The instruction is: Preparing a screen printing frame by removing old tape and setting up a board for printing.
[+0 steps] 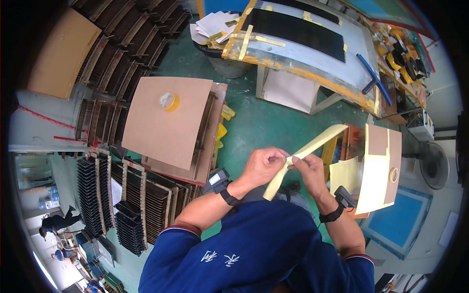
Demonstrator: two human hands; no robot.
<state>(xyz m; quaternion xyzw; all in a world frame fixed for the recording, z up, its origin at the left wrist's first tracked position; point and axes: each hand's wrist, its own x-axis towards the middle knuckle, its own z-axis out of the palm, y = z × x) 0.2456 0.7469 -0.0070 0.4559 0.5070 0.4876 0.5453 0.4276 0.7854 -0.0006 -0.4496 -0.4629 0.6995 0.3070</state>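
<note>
One long pale-yellow strip (320, 138) is pinched in both hands: the left hand (264, 166) grips it between thumb and fingers, and the right hand (309, 171) grasps it just beside, fingertips nearly meeting. From the grip, one end of the strip slants away up to the right, and the shorter end hangs down toward the person's blue shirt (264, 244). Whether the strip is paper or tape, I cannot tell. Each wrist wears a black band with a small box, the left box (216, 180) and the right box (345, 197).

Near the grip on its right stand a pale-yellow sheet (343, 176) and a part-brown, part-yellow board (375, 180), with a roll of tape (397, 175) against its brown part. Farther right are a fan (434, 166) and a blue framed screen (398, 219).

Left of the grip, a large brown board (166, 134) carries a yellow tape roll (172, 102). Below and left of the grip are racks of dark trays (129, 227).

Well beyond the grip stands a worktable (356, 63) bearing a black panel (293, 34) and a blue-edged squeegee (373, 78). Left of that table, a bin (229, 66) is heaped with white paper (215, 24).
</note>
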